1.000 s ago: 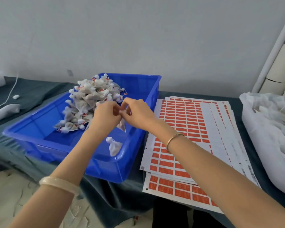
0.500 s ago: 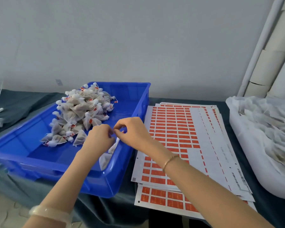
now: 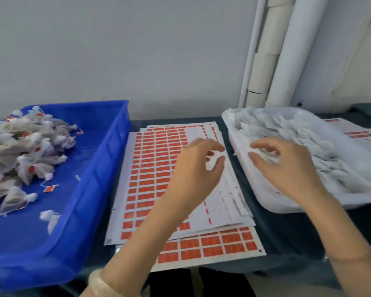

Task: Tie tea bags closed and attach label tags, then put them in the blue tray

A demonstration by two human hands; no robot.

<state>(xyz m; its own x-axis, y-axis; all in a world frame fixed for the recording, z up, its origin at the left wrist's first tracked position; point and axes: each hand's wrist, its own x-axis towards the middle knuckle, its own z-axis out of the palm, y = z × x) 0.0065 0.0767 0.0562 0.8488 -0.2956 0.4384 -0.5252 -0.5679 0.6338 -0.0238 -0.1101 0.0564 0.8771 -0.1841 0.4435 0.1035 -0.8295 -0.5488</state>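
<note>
Tied white mesh tea bags with orange tags (image 3: 19, 151) heaped in blue plastic tray (image 3: 107, 168), far left. Untied white mesh tea bags (image 3: 308, 133) piled in white shallow tray (image 3: 287, 203), right, within easy reach. Right hand (image 3: 287, 168) over that pile, thumb and fingers spread, loosely curved, nothing held; likely reaching for next bag. Left hand (image 3: 193, 176) over stacked sheets of orange label stickers (image 3: 154, 159), fingers curled; white blur at fingertips, cannot tell if holding. Sheets lie between trays, probably so tags are handy.

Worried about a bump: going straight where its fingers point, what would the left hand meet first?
The left hand would likely meet the rim of the white tray first; depth is unclear.
</note>
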